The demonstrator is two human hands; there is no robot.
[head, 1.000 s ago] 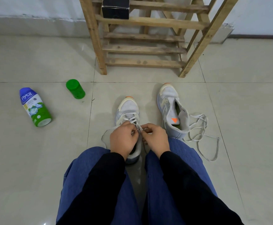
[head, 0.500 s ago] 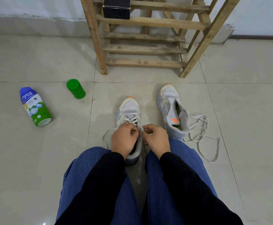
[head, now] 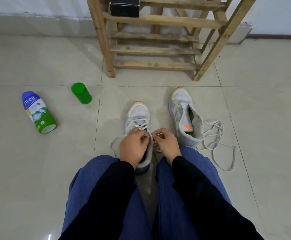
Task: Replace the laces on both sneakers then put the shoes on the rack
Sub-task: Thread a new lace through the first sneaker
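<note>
Two hands are busy over the half-laced sneaker point(head: 138, 113), which sits on the floor tiles point(head: 262, 110) between the knees. The left hand point(head: 132, 146) has its fingers curled tight, pinching the white lace point(head: 142, 125) near the top holes. The right hand point(head: 166, 143) pinches the lace tip point(head: 159, 134) between thumb and finger.

I think the tip is about to go into a hole. It could slip out of the pinch. It could also go into the wrong hole, and then the criss-cross would come out crooked. A hard tug could leave one end too short to tie.

The unlaced sneaker point(head: 181, 101) stands just beside the right knee. Its loose lace point(head: 215, 135) lies in a messy pile on the floor, where a knee or sleeve could drag it into a knot. The wooden shoe rack point(head: 155, 49) waits ahead, well apart from both shoes
</note>
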